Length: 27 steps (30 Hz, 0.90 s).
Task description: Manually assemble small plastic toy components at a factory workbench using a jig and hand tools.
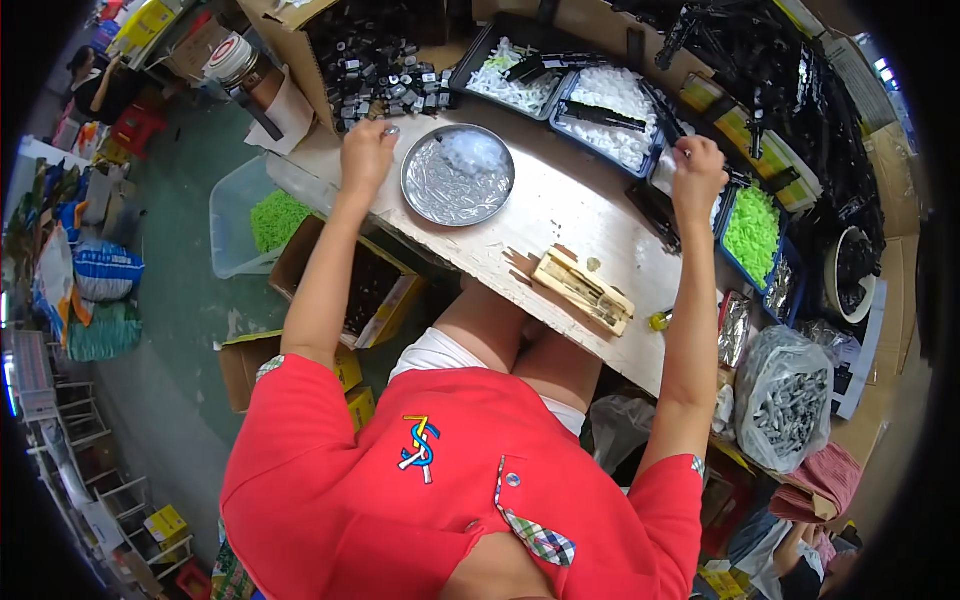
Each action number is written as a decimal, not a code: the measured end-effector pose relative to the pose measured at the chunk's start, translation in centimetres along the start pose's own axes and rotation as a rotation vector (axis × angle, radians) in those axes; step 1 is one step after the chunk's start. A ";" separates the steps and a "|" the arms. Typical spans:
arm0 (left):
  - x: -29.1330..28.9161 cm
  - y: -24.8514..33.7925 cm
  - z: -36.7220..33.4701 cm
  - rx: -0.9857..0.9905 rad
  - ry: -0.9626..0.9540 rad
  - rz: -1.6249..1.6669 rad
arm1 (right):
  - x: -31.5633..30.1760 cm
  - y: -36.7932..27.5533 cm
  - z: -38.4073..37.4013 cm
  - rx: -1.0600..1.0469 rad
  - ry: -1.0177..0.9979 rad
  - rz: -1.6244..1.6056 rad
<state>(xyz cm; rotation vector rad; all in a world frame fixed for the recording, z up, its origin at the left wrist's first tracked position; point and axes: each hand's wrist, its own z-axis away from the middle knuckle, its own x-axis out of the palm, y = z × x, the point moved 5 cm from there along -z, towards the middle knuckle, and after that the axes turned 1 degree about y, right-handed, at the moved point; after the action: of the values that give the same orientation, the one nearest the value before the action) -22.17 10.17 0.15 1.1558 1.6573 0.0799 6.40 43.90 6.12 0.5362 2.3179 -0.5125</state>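
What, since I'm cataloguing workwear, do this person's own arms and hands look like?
The left hand and right hand wear no gloves, and no watch shows at either wrist. Both forearms are bare below short red fabric sleeves, each with a small checked trim at its cuff.

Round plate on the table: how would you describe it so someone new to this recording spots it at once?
Start at the pale table beyond the person's lap. Toward its left end, just right of the left hand, lies the plate, holding silvery bits and a whitish clump. Unlike the rectangular trays along the far edge, it is round and silver-grey.
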 end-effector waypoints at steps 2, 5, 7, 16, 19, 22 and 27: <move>0.3 -0.7 -0.4 0.028 -0.039 -0.100 | -1.2 2.0 -0.5 0.132 0.063 -0.379; 1.0 -0.2 -0.4 0.048 -0.077 -0.175 | -2.8 4.4 -0.2 0.430 0.098 -1.090; 1.8 -0.2 -0.6 0.049 -0.060 -0.234 | -4.6 5.0 0.9 0.516 0.018 -1.156; 0.3 -4.1 0.7 0.091 0.107 -0.171 | -7.5 -13.3 15.9 -0.156 -0.472 -0.029; -0.3 -3.6 0.7 0.084 0.099 -0.221 | -6.1 -13.5 17.9 -0.193 -0.444 0.052; 0.5 -1.8 1.6 0.290 0.158 -0.476 | -5.4 -14.3 17.9 -0.194 -0.457 0.070; 0.6 -0.4 2.0 0.402 0.129 -0.566 | -5.1 -14.7 18.1 -0.194 -0.442 0.024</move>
<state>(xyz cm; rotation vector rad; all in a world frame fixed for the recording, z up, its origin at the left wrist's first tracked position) -20.80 9.48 -1.39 0.9359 2.1214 -0.5698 12.14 21.38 0.48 0.3184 1.9098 -0.3475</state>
